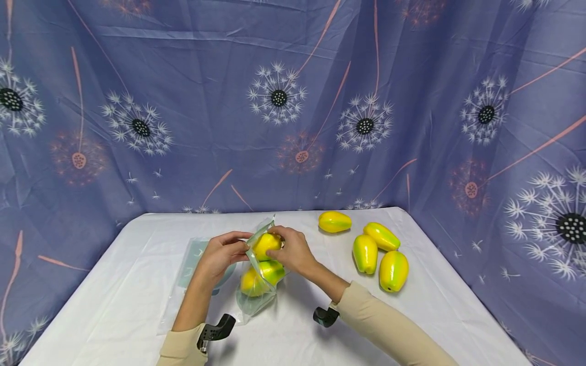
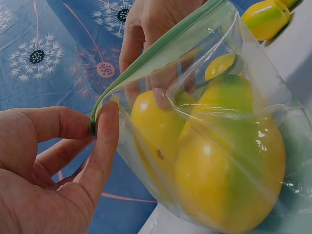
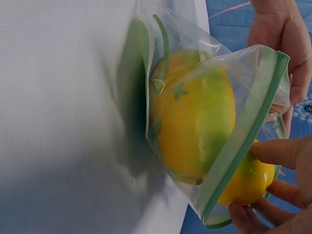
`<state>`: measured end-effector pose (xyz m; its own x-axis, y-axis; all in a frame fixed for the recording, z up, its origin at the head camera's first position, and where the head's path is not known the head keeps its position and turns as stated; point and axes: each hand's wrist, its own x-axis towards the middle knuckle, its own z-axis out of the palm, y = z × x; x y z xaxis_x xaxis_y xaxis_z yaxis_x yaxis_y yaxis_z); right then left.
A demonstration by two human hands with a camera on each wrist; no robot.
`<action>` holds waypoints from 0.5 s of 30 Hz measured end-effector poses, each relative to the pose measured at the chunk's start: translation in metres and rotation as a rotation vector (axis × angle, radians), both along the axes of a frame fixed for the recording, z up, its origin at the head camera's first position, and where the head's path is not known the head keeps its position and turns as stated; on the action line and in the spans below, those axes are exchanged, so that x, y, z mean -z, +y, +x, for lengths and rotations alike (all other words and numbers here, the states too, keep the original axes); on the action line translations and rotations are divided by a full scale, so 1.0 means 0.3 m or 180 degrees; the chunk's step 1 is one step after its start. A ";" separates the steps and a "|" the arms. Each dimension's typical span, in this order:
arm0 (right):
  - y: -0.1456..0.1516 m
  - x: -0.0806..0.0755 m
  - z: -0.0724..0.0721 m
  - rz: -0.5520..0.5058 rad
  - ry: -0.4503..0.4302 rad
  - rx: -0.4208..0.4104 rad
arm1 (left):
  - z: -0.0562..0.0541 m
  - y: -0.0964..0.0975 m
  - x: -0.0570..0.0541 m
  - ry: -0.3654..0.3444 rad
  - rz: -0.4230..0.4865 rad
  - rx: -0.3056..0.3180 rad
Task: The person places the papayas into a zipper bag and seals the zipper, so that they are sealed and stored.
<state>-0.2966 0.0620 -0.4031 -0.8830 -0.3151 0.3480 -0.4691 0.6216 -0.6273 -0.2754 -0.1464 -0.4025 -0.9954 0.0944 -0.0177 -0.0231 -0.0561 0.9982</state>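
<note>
My left hand (image 1: pixel 223 252) pinches the green-edged rim of a clear zip bag (image 2: pixel 161 53) between thumb and fingers. With the fingertips of my right hand (image 1: pixel 295 249) I grip a yellow papaya (image 3: pixel 249 181) in the mouth of the bag. Lower in the bag lies another papaya (image 2: pixel 231 156), yellow with a green band, seen through the plastic. The bag's mouth is spread, its green rim running diagonally in the right wrist view. Folds and glare on the plastic partly hide what lies at its bottom.
Several more papayas, among them one at the back (image 1: pixel 334 222) and one at the front (image 1: pixel 393 271), lie on the right of the white-covered table (image 1: pixel 137 284). A flat clear bag with teal print (image 1: pixel 186 262) lies left. Patterned blue cloth (image 1: pixel 220 127) hangs behind.
</note>
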 end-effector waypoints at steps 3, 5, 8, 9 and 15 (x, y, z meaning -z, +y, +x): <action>-0.002 -0.002 0.004 0.0003 -0.0024 0.0001 | 0.000 0.000 -0.002 0.0001 0.0002 0.0000; -0.002 0.000 0.005 -0.0012 -0.0032 -0.0002 | 0.000 0.000 -0.003 -0.0002 0.0015 -0.0005; -0.001 0.004 0.005 -0.0037 -0.0052 -0.0006 | 0.001 0.000 -0.005 -0.0007 0.0034 0.0000; -0.001 0.006 0.004 -0.0043 -0.0054 -0.0001 | 0.002 0.000 -0.006 -0.0006 0.0042 0.0005; 0.000 0.017 0.000 -0.0044 -0.0046 -0.0010 | 0.005 -0.001 -0.007 -0.0003 0.0076 0.0034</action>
<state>-0.2965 0.0620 -0.4082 -0.8870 -0.3131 0.3395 -0.4618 0.6114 -0.6426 -0.2739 -0.1466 -0.4004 -0.9943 0.1056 -0.0162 -0.0247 -0.0798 0.9965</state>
